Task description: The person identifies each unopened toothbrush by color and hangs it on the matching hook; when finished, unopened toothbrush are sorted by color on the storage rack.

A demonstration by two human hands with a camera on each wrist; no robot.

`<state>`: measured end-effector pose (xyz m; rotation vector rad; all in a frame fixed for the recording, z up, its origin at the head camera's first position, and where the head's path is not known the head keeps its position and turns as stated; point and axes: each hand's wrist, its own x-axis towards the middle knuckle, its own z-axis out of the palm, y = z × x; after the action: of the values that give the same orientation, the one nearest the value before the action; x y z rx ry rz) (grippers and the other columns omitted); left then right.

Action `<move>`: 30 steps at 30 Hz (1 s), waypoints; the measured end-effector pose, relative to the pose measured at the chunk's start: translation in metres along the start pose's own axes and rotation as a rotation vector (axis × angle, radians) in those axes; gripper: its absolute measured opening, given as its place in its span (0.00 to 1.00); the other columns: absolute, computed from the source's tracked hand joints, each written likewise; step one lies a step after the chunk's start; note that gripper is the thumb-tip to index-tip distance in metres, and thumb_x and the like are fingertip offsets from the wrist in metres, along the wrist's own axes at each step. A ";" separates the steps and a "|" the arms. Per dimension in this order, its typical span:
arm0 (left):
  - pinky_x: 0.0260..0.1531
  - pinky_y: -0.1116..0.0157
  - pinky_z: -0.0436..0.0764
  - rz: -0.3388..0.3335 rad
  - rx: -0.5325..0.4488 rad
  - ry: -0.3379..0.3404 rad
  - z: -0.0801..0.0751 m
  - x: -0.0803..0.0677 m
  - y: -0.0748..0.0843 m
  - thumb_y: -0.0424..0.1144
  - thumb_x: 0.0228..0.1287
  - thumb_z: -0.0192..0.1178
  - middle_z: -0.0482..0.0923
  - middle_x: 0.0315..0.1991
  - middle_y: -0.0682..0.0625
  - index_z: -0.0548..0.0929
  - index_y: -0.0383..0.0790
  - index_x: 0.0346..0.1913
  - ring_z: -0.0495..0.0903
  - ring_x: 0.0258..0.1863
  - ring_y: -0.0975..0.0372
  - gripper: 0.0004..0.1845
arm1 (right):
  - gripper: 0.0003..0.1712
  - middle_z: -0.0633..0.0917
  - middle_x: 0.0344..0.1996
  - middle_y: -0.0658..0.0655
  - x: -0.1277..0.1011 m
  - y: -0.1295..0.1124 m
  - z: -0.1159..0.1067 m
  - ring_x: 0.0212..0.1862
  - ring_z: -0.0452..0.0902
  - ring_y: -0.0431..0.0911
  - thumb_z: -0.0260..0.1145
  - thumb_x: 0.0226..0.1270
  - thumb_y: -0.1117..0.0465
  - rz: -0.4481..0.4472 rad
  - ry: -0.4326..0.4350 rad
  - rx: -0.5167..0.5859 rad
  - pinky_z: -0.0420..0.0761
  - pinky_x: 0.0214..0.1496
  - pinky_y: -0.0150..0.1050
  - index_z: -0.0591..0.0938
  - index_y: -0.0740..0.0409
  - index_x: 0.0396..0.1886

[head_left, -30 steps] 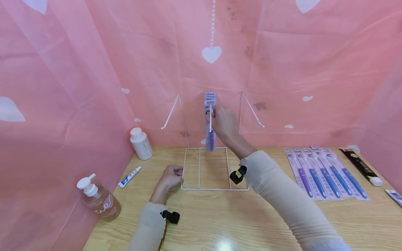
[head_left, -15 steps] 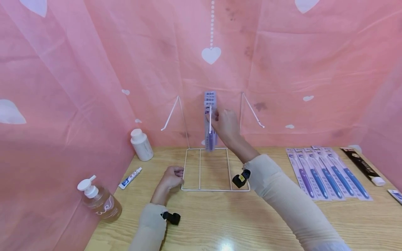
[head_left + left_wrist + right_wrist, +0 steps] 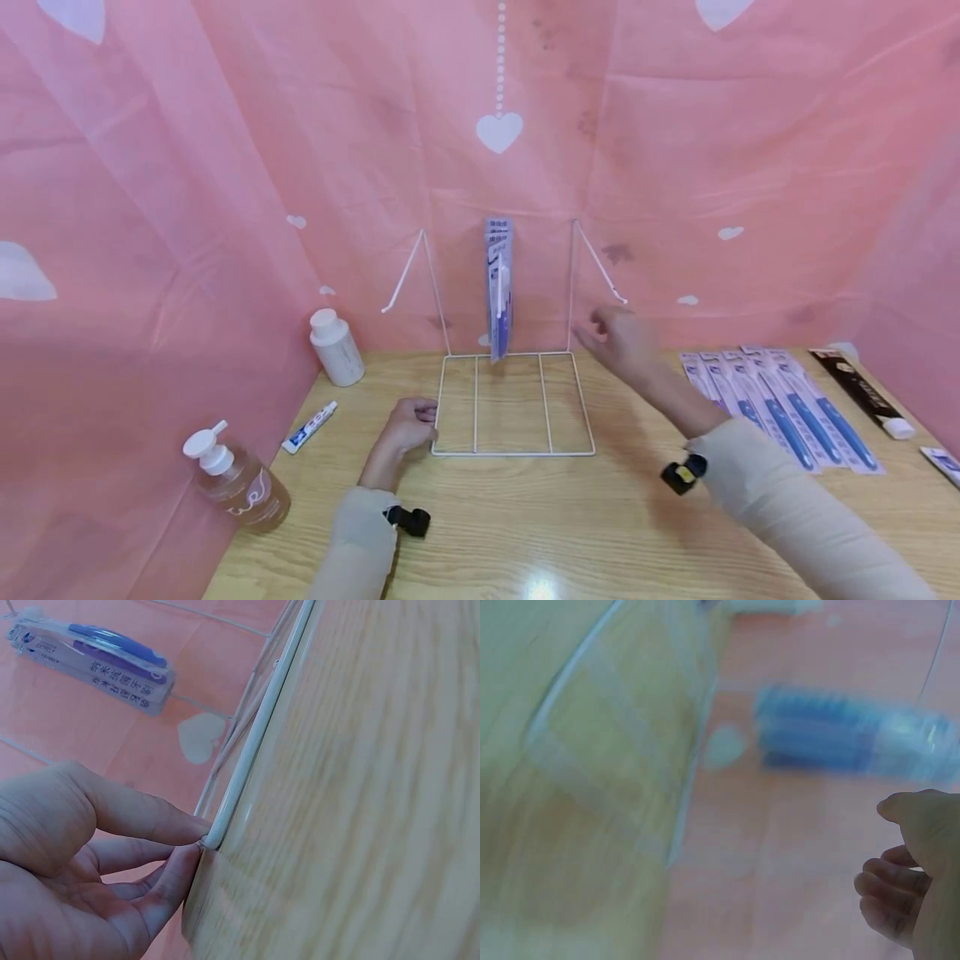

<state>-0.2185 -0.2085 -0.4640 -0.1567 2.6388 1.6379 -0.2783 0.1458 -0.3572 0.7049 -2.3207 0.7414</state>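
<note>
A white wire rack (image 3: 517, 454) stands on the wooden table against the pink backdrop, with three arms sticking out. Several packaged toothbrushes (image 3: 497, 242) hang one behind another from its middle arm. My left hand (image 3: 408, 423) is at the left side of the rack's base; in the left wrist view its thumb and fingers pinch the white wire (image 3: 251, 750) at the front corner. My right hand (image 3: 626, 342) is in the air below the rack's right arm, apart from the toothbrushes, its fingers loosely curled around nothing. The right wrist view is blurred.
More packaged toothbrushes (image 3: 787, 417) lie fanned out on the right of the table, beside a black toothpaste tube (image 3: 862, 392) and another small tube (image 3: 943, 465). On the left are a white bottle (image 3: 337, 348), a small toothpaste tube (image 3: 310, 427) and a pump bottle (image 3: 243, 487).
My right hand has let go of the front toothbrush pack on the middle arm and moved right and slightly down. The left hand stays at the base corner.
</note>
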 end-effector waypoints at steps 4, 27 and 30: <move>0.41 0.64 0.81 -0.008 -0.001 0.001 -0.002 0.001 0.001 0.13 0.36 0.62 0.77 0.40 0.41 0.79 0.21 0.56 0.77 0.41 0.54 0.33 | 0.23 0.84 0.30 0.70 -0.016 0.047 -0.028 0.28 0.80 0.59 0.66 0.68 0.54 0.197 -0.187 -0.164 0.80 0.25 0.51 0.80 0.75 0.39; 0.45 0.61 0.82 -0.010 -0.004 -0.013 -0.003 -0.007 0.001 0.14 0.39 0.62 0.78 0.42 0.40 0.78 0.22 0.57 0.78 0.43 0.53 0.33 | 0.21 0.69 0.15 0.54 -0.077 0.169 -0.039 0.21 0.66 0.50 0.65 0.60 0.56 0.569 -0.490 -0.231 0.67 0.20 0.42 0.67 0.57 0.14; 0.45 0.61 0.81 -0.007 -0.004 -0.013 -0.001 -0.007 0.001 0.14 0.38 0.62 0.78 0.42 0.40 0.78 0.21 0.57 0.78 0.43 0.53 0.33 | 0.18 0.72 0.18 0.57 -0.080 0.172 -0.037 0.23 0.69 0.52 0.64 0.60 0.56 0.617 -0.521 -0.234 0.69 0.22 0.45 0.70 0.61 0.18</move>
<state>-0.2118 -0.2086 -0.4617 -0.1549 2.6222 1.6364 -0.3180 0.3149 -0.4428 0.0550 -3.0949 0.5594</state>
